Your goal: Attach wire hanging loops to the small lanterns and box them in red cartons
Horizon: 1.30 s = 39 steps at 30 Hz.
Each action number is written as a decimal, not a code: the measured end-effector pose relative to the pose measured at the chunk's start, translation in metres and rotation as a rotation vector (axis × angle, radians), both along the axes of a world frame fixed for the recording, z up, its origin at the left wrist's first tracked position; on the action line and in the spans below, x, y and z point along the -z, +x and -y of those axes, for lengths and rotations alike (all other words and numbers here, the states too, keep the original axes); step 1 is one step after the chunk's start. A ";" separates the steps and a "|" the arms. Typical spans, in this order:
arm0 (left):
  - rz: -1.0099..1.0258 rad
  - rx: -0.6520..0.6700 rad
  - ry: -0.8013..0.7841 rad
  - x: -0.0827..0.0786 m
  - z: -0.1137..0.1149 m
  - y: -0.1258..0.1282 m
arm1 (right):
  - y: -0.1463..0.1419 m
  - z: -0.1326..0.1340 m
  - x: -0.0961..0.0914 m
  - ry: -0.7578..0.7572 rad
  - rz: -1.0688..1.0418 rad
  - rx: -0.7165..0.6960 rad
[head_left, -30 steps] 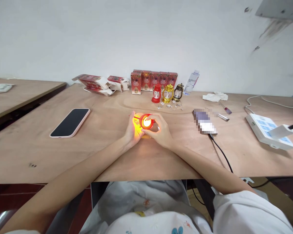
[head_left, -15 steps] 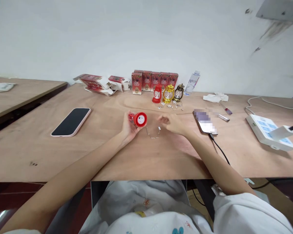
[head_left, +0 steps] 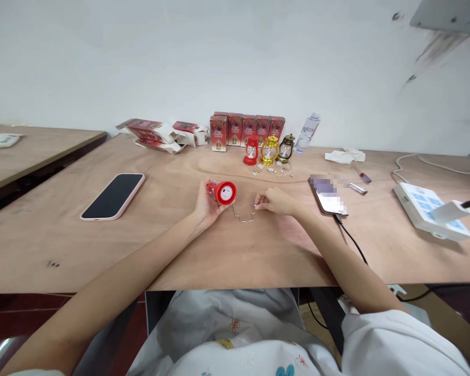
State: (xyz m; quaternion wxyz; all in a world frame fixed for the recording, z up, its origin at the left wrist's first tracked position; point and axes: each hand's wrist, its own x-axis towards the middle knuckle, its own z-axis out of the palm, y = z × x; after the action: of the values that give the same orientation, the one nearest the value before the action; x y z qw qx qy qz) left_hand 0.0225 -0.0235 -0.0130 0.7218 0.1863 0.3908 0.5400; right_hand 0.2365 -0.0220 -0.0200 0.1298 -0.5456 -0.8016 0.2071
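Observation:
Tilted in my left hand is a small red lantern, its round base turned towards me with a white disc inside. The fingers wrap round its clear body. Just right of it a thin bent wire handle lies on the table. My right hand is closed in a pinch at the right end of this wire. Its fingertips cover the spot where a small white piece lay, so what they grip is hidden. Behind stand a red lantern, a gold lantern and a dark bronze lantern.
Small loose parts lie before the standing lanterns. Several red boxes and opened cartons line the back, beside a bottle. A phone is at left; a charging phone, screwdriver and power strip are at right.
My right hand has come down and slightly left to the wire handle's right end, and its fingers have closed together. My left hand holds the red lantern as before.

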 end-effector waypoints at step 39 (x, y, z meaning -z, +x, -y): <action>0.063 0.167 0.065 -0.003 0.018 0.008 | -0.060 0.050 0.003 0.831 -0.549 -0.025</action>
State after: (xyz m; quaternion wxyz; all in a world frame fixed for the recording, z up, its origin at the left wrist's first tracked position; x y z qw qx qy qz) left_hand 0.0306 -0.0420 -0.0103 0.7700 0.2246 0.3330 0.4958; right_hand 0.1761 -0.0718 -0.0228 0.5402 -0.3634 -0.7590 0.0075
